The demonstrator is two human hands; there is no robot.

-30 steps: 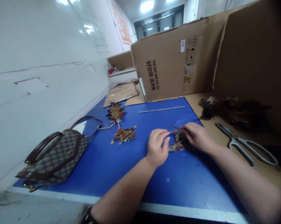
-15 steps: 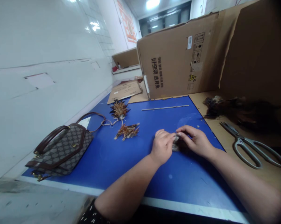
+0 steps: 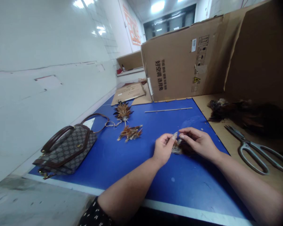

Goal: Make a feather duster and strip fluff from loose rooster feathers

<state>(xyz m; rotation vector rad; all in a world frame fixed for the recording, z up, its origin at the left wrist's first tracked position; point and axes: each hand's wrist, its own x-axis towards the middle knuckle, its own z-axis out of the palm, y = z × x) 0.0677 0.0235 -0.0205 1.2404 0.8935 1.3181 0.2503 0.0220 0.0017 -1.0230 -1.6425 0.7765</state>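
My left hand [image 3: 163,149] pinches a small greyish feather [image 3: 175,135] between thumb and fingertips. Just to its right is my right hand [image 3: 200,141], thumb and forefinger drawn close together; what they hold, if anything, is too small to make out. Under both hands lies a little heap of grey and brown feathers [image 3: 177,150] on the blue mat, partly hidden by the fingers. Off to the left sits a loose pile of brown feathers [image 3: 130,133]. Behind that pile lies a feather bundle on a stem [image 3: 123,112], with string by its base.
A patterned handbag [image 3: 68,149] stands at the left on the blue mat [image 3: 132,169]. Across the back lies a thin stick [image 3: 168,110], before a large cardboard box [image 3: 179,69]. Scissors [image 3: 251,147] and dark feathers [image 3: 244,111] lie at the right.
The view has shifted slightly. My hands have drawn a little apart at the fingertips, and the feather in my left hand now shows, as does more of the heap below.
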